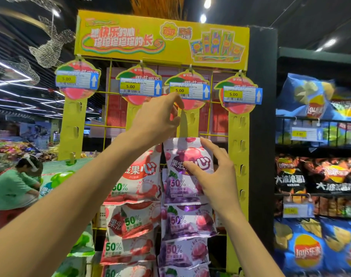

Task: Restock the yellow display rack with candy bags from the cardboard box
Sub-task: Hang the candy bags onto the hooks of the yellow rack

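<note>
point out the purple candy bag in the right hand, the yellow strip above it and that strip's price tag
purple candy bag (176,154): head view, upper left face
yellow strip (189,124): head view, bare middle stretch
price tag (188,90): head view, label centre

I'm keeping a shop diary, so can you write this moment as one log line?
left hand: pinches yellow strip | right hand: holds purple candy bag up to strip | phase: hanging bag
</note>
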Demonstrator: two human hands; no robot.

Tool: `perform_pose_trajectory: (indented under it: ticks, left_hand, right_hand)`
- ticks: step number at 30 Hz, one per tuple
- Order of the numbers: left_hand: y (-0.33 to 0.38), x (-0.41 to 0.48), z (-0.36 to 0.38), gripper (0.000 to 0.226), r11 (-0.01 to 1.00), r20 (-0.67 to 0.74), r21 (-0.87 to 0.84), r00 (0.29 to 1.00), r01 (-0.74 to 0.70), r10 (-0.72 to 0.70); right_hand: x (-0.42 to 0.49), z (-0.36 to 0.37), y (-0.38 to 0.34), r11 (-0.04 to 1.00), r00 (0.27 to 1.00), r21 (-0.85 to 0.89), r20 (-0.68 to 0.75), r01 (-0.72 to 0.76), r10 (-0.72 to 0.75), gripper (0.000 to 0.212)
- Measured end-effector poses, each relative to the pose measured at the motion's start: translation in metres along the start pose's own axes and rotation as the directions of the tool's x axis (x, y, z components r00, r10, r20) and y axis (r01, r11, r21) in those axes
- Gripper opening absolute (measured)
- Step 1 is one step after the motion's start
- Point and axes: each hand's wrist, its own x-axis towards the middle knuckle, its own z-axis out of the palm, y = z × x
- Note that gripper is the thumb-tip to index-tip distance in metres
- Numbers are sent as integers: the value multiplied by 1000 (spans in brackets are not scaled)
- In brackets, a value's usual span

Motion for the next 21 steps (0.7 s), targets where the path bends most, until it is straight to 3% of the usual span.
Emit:
perform_pose_trajectory:
  ticks: [12,16,21]
  left_hand:
    - [-2,-1,2,24,1000,-1,-13,1000,2,-2]
    - [-3,0,3,22,1000,-10,-24,1000,-1,1]
    - [-4,0,5,18,999,-18,-25,1000,-23,23]
  right_hand:
    - [-3,6,-5,999,998,15,-46,45,-45,63]
    - [11,2,-7,990,993,-101,-59,99,-105,56]
    - [15,1,-2,980,998,-190,17,60,-58,53]
